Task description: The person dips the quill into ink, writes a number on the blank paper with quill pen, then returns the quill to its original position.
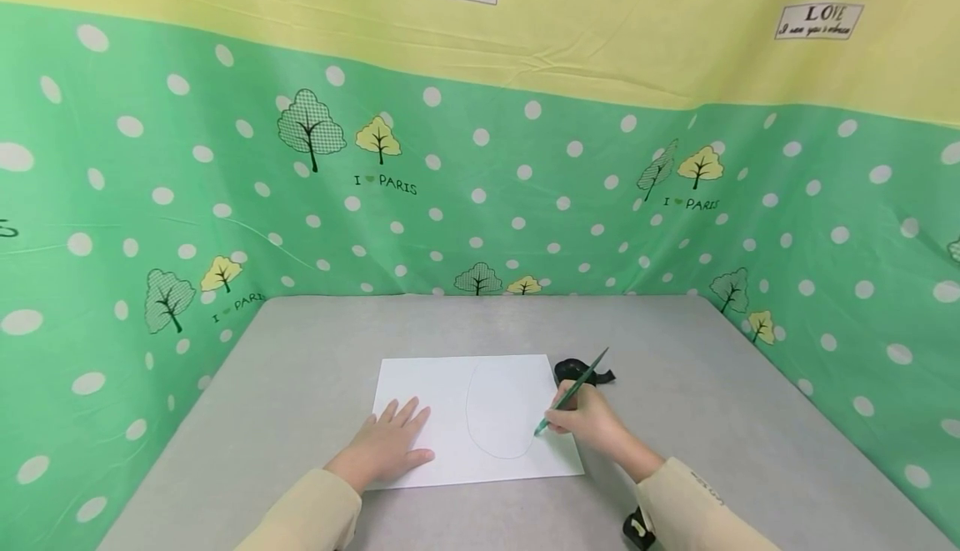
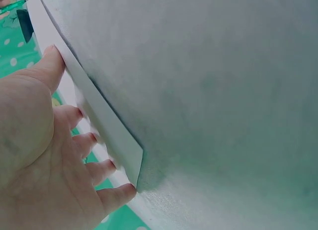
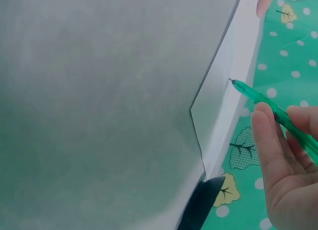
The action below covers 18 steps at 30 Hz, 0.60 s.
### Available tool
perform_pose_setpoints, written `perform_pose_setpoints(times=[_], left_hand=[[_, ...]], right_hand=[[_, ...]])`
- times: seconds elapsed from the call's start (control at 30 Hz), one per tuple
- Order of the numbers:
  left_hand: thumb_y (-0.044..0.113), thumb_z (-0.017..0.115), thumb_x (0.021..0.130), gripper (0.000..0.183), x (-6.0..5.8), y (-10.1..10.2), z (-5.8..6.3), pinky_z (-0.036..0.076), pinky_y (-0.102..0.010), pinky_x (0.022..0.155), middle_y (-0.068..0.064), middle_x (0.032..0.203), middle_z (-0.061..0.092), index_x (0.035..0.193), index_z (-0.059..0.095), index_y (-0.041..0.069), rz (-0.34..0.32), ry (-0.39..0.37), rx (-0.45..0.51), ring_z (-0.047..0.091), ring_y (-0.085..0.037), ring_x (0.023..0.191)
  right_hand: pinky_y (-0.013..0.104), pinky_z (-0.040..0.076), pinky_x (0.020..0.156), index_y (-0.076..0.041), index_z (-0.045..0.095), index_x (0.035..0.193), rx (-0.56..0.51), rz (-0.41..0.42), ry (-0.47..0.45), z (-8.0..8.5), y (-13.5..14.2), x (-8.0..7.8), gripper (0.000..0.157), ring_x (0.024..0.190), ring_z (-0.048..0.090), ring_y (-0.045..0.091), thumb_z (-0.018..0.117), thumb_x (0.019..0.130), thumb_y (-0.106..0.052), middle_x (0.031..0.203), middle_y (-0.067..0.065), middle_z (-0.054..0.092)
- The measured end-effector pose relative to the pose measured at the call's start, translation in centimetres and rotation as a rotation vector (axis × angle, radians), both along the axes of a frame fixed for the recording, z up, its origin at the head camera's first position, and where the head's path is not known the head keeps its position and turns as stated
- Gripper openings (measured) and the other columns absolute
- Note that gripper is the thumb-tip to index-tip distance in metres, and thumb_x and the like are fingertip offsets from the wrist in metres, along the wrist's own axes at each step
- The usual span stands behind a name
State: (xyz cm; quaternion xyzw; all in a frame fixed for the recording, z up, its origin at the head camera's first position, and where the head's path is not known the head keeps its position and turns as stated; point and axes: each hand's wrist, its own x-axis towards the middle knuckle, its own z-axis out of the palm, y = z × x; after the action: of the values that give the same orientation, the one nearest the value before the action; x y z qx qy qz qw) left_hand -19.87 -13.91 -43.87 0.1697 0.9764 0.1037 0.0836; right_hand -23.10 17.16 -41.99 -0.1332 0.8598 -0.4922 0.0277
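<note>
Drawing the curve [image 1: 504, 458] appears in hand: right hand [image 1: 585, 416] pinches green pen [image 1: 573, 388], left hand [image 1: 386, 448] rests fingers spread on paper [image 1: 450, 426], next stroke likely requiring steadiness.

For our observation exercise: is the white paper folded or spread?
Spread: the paper lies flat on the grey table, its rectangle showing no fold.

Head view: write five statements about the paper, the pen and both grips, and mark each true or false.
1. The right grip holds a green pen. True.
2. The left grip holds a black object. False: the left grip rests on the white paper, fingers spread.
3. A thin curved line runs across the paper. True.
4. The pen's tip points at the bare table. False: it is at the paper, by the curved line's end.
5. The paper is green. False: it is white.
</note>
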Motion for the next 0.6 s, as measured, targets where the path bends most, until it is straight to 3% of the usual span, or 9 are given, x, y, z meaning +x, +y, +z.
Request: perform_pose_setpoints(times=[0.6], left_hand=[[0.048, 0.053, 0.089, 0.068, 0.04, 0.02, 0.09, 0.021, -0.063, 0.100, -0.018, 0.144, 0.030, 0.138, 0.039, 0.003, 0.001, 0.000, -0.006, 0.023, -0.046, 0.130]], right_hand=[[0.028, 0.055, 0.057, 0.001, 0.052, 0.076, -0.012, -0.019, 0.011, 0.01, -0.08, -0.30, 0.015, 0.063, 0.064, 0.019, 0.066, 0.079, 0.004, 0.067, 0.007, 0.061]])
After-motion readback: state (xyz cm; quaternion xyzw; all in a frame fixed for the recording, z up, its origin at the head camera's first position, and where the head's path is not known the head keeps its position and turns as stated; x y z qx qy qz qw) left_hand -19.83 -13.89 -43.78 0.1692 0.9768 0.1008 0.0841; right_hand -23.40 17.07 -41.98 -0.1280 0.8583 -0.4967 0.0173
